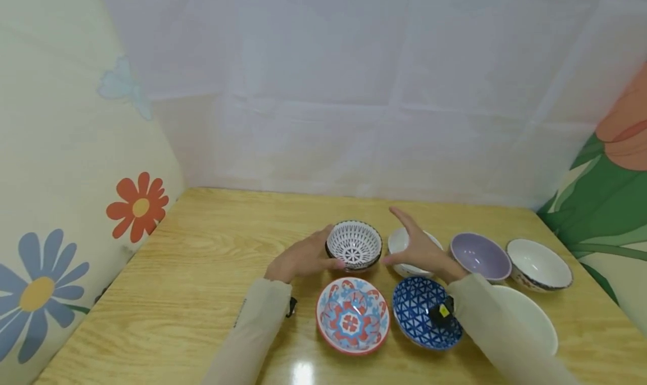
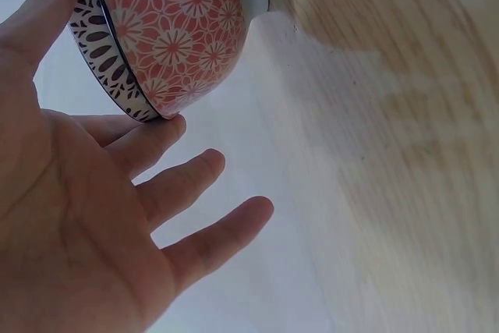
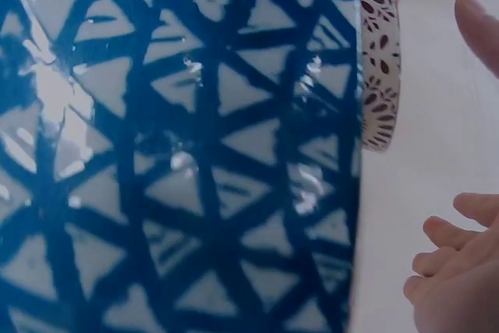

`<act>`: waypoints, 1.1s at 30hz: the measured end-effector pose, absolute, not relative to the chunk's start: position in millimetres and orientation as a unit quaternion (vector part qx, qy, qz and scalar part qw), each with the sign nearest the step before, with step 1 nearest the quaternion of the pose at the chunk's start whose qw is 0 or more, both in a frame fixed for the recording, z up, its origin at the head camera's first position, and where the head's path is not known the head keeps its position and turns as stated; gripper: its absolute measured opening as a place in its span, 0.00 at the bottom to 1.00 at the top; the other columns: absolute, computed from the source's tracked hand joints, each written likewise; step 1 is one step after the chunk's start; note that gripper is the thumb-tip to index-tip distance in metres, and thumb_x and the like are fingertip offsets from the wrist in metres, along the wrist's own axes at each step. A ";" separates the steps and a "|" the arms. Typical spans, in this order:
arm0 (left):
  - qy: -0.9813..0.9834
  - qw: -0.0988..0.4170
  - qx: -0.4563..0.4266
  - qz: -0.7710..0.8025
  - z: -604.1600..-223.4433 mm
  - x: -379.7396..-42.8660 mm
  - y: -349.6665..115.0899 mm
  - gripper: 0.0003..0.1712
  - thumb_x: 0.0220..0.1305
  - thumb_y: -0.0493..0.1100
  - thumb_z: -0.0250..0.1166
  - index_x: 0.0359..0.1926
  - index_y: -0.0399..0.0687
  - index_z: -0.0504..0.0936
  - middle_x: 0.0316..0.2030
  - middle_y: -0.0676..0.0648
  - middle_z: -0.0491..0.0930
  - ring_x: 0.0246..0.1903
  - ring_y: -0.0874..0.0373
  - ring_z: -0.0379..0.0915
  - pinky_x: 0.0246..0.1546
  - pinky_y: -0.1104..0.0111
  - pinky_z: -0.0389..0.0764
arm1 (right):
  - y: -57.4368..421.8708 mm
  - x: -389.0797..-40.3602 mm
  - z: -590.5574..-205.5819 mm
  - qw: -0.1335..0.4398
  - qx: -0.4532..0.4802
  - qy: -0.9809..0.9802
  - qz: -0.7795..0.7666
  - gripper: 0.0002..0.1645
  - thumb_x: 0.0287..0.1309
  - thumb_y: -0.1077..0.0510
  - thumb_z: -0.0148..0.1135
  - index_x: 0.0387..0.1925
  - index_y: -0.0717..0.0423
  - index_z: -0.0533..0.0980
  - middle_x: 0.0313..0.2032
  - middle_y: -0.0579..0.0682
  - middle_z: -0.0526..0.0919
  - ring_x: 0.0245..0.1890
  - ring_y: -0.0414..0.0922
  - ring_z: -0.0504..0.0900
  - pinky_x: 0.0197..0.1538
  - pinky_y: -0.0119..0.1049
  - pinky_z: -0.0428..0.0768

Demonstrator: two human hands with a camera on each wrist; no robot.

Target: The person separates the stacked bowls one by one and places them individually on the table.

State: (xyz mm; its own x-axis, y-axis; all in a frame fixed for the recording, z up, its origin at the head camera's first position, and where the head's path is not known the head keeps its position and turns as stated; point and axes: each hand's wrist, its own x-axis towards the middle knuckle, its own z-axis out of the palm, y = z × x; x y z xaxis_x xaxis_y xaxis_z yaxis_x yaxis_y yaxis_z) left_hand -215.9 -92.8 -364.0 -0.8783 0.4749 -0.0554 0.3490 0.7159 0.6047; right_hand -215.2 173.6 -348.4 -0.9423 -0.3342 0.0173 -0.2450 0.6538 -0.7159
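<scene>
A small bowl [image 1: 354, 244] with a black-and-white patterned inside stands on the table. The left wrist view shows its red outer wall [image 2: 175, 29] with white flowers and a dark-patterned rim band. Reaching in from its left side, my left hand [image 1: 308, 256] touches the rim with thumb and fingertips, its other fingers spread loosely. To the bowl's right, my right hand [image 1: 422, 250] is held apart from it, thumb and fingers spread wide. It hovers over a white bowl [image 1: 399, 240] that it partly hides. In the right wrist view, a blue-and-white bowl [image 3: 179, 161] fills the foreground.
Nearer to me sit a red-and-blue flowered bowl [image 1: 352, 316] and the blue triangle-patterned bowl [image 1: 414, 312], partly under my right wrist. Farther right are a purple bowl [image 1: 480, 256], a dark-rimmed white bowl [image 1: 540, 264] and a large white bowl [image 1: 531, 317]. A pale cloth [image 1: 323, 93] hangs behind the table.
</scene>
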 end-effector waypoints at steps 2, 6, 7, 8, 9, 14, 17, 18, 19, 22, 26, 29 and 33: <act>0.921 0.101 0.225 0.302 -364.5 -216.6 -92.6 0.53 0.56 0.58 0.68 0.74 0.47 0.50 0.67 0.40 0.64 0.66 0.46 0.62 0.62 0.49 0.67 | 169.4 -216.9 -352.1 0.067 -0.162 0.906 -0.386 0.72 0.38 0.45 0.79 0.75 0.46 0.41 0.75 0.58 0.41 0.73 0.64 0.43 0.65 0.69 0.50; 0.921 0.102 0.223 0.303 -365.3 -217.2 -91.7 0.53 0.56 0.59 0.68 0.74 0.49 0.51 0.65 0.40 0.66 0.64 0.45 0.64 0.60 0.48 0.69 | 163.3 -219.0 -358.8 0.088 -0.163 0.907 -0.377 0.75 0.36 0.42 0.79 0.76 0.45 0.39 0.75 0.59 0.37 0.73 0.64 0.35 0.66 0.70 0.41; 0.921 0.103 0.221 0.304 -365.6 -217.2 -91.6 0.53 0.56 0.59 0.68 0.74 0.49 0.51 0.65 0.40 0.66 0.64 0.45 0.64 0.60 0.47 0.69 | 162.1 -219.4 -359.9 0.089 -0.167 0.909 -0.372 0.75 0.35 0.42 0.79 0.76 0.47 0.39 0.75 0.60 0.37 0.73 0.65 0.33 0.67 0.69 0.39; 0.920 0.105 0.220 0.305 -365.9 -217.1 -91.4 0.53 0.56 0.59 0.68 0.74 0.50 0.50 0.65 0.40 0.66 0.64 0.44 0.64 0.60 0.47 0.69 | 161.4 -220.1 -361.2 0.088 -0.169 0.911 -0.366 0.76 0.34 0.42 0.80 0.76 0.48 0.39 0.75 0.61 0.37 0.73 0.65 0.32 0.67 0.69 0.36; 0.920 0.106 0.218 0.307 -366.3 -217.1 -91.2 0.53 0.56 0.59 0.68 0.74 0.49 0.50 0.65 0.39 0.66 0.63 0.44 0.65 0.60 0.46 0.69 | 160.8 -220.8 -362.4 0.087 -0.171 0.915 -0.356 0.76 0.34 0.42 0.80 0.75 0.50 0.39 0.74 0.62 0.37 0.73 0.65 0.31 0.68 0.68 0.33; 0.929 0.110 0.203 0.290 -370.2 -218.0 -90.1 0.57 0.53 0.62 0.69 0.74 0.44 0.49 0.68 0.36 0.60 0.63 0.39 0.64 0.59 0.44 0.69 | 158.8 -225.1 -367.4 0.073 -0.175 0.929 -0.317 0.77 0.32 0.42 0.81 0.75 0.56 0.41 0.73 0.66 0.41 0.72 0.66 0.33 0.69 0.65 0.29; 0.935 0.113 0.194 0.274 -372.7 -218.0 -90.2 0.60 0.52 0.62 0.69 0.74 0.41 0.48 0.70 0.34 0.55 0.66 0.36 0.60 0.60 0.42 0.66 | 157.1 -227.4 -369.5 0.069 -0.185 0.935 -0.295 0.77 0.31 0.41 0.80 0.74 0.60 0.43 0.72 0.68 0.44 0.72 0.67 0.35 0.68 0.66 0.30; 0.937 0.114 0.192 0.269 -373.2 -217.9 -90.3 0.60 0.52 0.63 0.69 0.74 0.41 0.47 0.71 0.34 0.53 0.67 0.36 0.57 0.61 0.41 0.65 | 156.5 -228.3 -370.4 0.067 -0.192 0.936 -0.289 0.76 0.31 0.41 0.80 0.74 0.61 0.44 0.72 0.68 0.45 0.72 0.67 0.36 0.68 0.66 0.31; 0.937 0.115 0.192 0.268 -373.4 -217.6 -90.4 0.60 0.53 0.62 0.69 0.74 0.40 0.47 0.71 0.34 0.52 0.68 0.37 0.55 0.62 0.40 0.63 | 155.7 -228.8 -371.1 0.068 -0.198 0.935 -0.285 0.76 0.31 0.40 0.80 0.74 0.62 0.45 0.72 0.68 0.47 0.72 0.68 0.36 0.68 0.66 0.31; 0.937 0.113 0.196 0.267 -373.8 -217.2 -90.8 0.59 0.54 0.63 0.68 0.74 0.39 0.47 0.72 0.36 0.53 0.71 0.37 0.48 0.63 0.39 0.59 | 153.0 -230.3 -373.5 0.071 -0.212 0.935 -0.276 0.74 0.32 0.39 0.79 0.73 0.64 0.48 0.71 0.66 0.52 0.72 0.67 0.38 0.68 0.67 0.32; 0.930 0.127 0.197 0.282 -374.1 -216.4 -92.3 0.58 0.56 0.62 0.67 0.74 0.40 0.45 0.73 0.36 0.51 0.72 0.37 0.43 0.65 0.39 0.56 | 149.1 -232.3 -374.4 0.062 -0.220 0.930 -0.286 0.71 0.31 0.41 0.80 0.72 0.64 0.52 0.70 0.65 0.58 0.72 0.68 0.41 0.67 0.69 0.33; 0.925 0.145 0.193 0.292 -374.1 -216.4 -93.5 0.59 0.58 0.62 0.65 0.75 0.40 0.41 0.73 0.34 0.45 0.72 0.37 0.41 0.66 0.40 0.54 | 147.0 -234.3 -373.9 0.055 -0.221 0.926 -0.301 0.70 0.30 0.43 0.81 0.71 0.64 0.53 0.68 0.66 0.61 0.71 0.68 0.42 0.67 0.69 0.33; 0.922 0.148 0.200 0.298 -374.5 -218.0 -95.2 0.59 0.58 0.61 0.65 0.74 0.38 0.41 0.73 0.33 0.45 0.72 0.37 0.41 0.67 0.40 0.52 | 145.2 -235.3 -374.3 0.060 -0.213 0.921 -0.321 0.70 0.30 0.44 0.82 0.71 0.63 0.53 0.69 0.65 0.60 0.72 0.67 0.42 0.68 0.67 0.32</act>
